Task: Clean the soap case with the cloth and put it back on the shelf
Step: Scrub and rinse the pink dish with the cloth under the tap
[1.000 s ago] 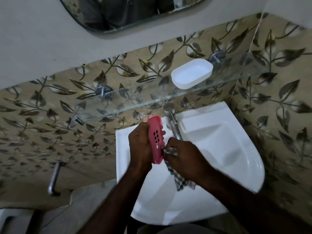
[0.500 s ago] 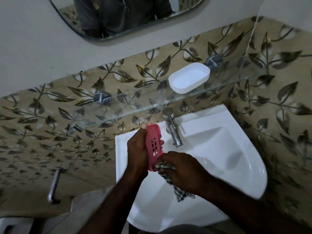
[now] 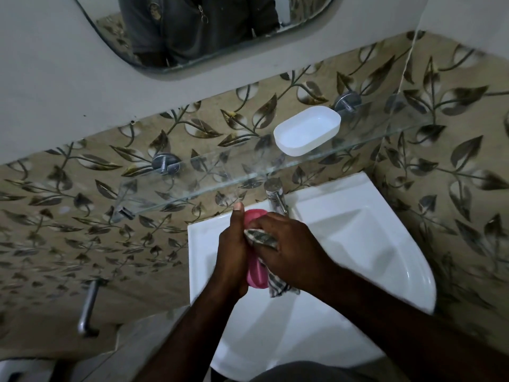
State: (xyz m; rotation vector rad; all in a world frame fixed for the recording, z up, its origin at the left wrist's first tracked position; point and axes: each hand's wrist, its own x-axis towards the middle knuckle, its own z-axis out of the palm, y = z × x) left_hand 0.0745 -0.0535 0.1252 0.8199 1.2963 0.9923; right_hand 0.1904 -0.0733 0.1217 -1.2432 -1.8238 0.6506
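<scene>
Step in hand: you are wiping the soap case (image 3: 257, 274) with the cloth (image 3: 261, 237) over the sink (image 3: 358, 244). Putting it back looks not yet begun.
Left hand: your left hand (image 3: 231, 255) grasps the pink soap case edge-on, with the thumb (image 3: 238, 209) straight along its far end. The fingers on the other side are hidden.
Right hand: your right hand (image 3: 292, 244) is clenched around the checked cloth and presses it against the right face of the case. A tail of cloth hangs out below the hand.
Where the case is: between your two hands, above the left part of the sink and just beside the tap (image 3: 275, 194). It touches neither.
Long axis: the case runs from you toward the wall, with its far end up near the thumb tip and its near end down by your wrist.
Shelf: the glass shelf (image 3: 220, 175) lies beyond and above the hands, running from lower left to upper right.
White dish: a white dish (image 3: 307, 130) sits on the shelf, up and to the right of your grip, with its length along the shelf. It is probably the other half of the case.
What the move turns on: the case points across the shelf's run, not along it. I judge it will need a turn to match the dish before it goes down.
Nearer hand: your left hand already carries the case, and its thumb tip is close under the shelf's front edge, so it is the natural one to lift. Your right hand only has to take the cloth away.
Risk: the shelf's front edge is glass and hard to see, so the tip of the case could knock it on the way up.
</scene>
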